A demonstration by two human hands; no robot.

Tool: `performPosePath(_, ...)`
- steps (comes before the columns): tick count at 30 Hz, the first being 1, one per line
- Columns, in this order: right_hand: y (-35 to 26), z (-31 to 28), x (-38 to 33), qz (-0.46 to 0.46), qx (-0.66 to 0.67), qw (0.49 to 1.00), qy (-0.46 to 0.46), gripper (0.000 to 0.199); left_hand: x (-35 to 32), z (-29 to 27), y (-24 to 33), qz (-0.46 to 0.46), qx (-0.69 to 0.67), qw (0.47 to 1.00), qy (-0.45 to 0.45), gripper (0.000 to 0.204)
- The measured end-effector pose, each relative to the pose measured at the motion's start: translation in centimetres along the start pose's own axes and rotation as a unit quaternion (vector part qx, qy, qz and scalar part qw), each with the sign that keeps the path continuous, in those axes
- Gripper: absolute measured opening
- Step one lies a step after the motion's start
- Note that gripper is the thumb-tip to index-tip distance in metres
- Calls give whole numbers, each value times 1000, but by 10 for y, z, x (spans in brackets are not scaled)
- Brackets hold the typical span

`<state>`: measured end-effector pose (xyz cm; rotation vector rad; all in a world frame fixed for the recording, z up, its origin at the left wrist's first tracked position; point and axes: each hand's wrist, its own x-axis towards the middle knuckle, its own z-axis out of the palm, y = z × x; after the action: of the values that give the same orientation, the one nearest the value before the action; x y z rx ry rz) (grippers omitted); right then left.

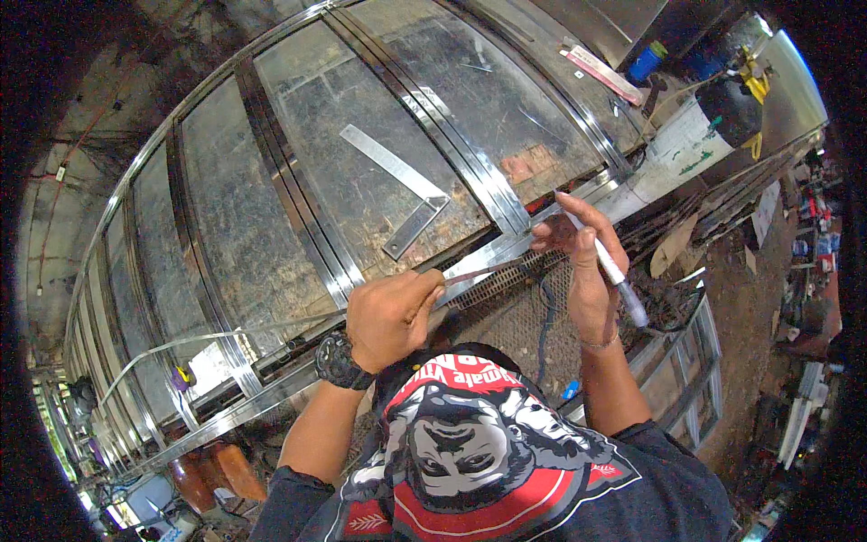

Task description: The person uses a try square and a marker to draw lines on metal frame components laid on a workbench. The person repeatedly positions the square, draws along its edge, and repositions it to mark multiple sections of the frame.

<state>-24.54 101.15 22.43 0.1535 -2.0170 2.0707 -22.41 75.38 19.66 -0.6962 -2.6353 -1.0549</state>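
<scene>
My left hand [393, 312], with a black watch at its wrist, is closed on a thin, flexible strip [244, 332] that looks like a tape measure blade. The strip curves away to the left over a long aluminium frame [479, 190], and a short length runs right toward my other hand. A white marker [610, 257] is held in my right hand [591, 280], between thumb and fingers, at the frame's near edge. Just beyond my hands, a metal square [393, 163] lies across the scratched tabletop [370, 99] inside the frame.
Several crossbars divide the frame. A pinkish-white box [601, 74], a blue container [647, 61] and yellow-handled tools [754, 81] lie at the far right. Below the near edge are metal mesh [506, 312] and another metal frame [700, 361]. An orange-brown object [221, 474] stands lower left.
</scene>
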Motion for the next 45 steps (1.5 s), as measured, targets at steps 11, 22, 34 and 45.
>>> performPosePath(11, -7, -5, -13, -126, 50, 983, -126, 20, 3, -1, 1, -14, -14, 1000, 2, 10)
performPosePath(22, 3, 6, -20, -261, -88, 948, -159, 23, 1, -8, 7, -35, -20, 999, -32, 13)
performPosePath(34, 14, 20, -20, -361, -156, 917, -71, 18, 8, -15, 9, -97, -99, 988, -71, 16)
performPosePath(45, 13, 22, -15, -390, -187, 897, -86, 22, 12, -18, 11, -98, -112, 986, -79, 17)
